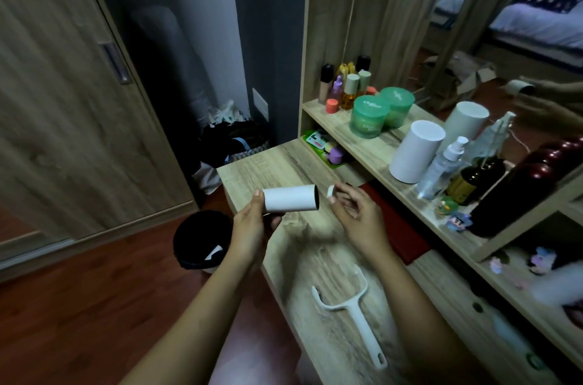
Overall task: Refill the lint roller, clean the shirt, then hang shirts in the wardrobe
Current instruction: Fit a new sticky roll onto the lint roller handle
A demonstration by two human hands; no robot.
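Note:
My left hand [252, 226] holds a white lint roll tube [290, 199] lying sideways above the wooden table [252, 170], its open end facing right. Just to the right of that open end, my right hand [359, 214] pinches a small white end cap [330, 191] between thumb and fingers. The cap is apart from the tube. The bare white lint roller handle [350, 312], a forked frame with no roll on it, lies flat on the table nearer to me. No shirt is in view.
A black bin [202, 239] stands on the floor left of the table. The shelf [378, 151] on the right carries green jars [370, 116], a white cylinder [415, 151], spray bottles and dark bottles. The wardrobe door [79, 100] is at the left.

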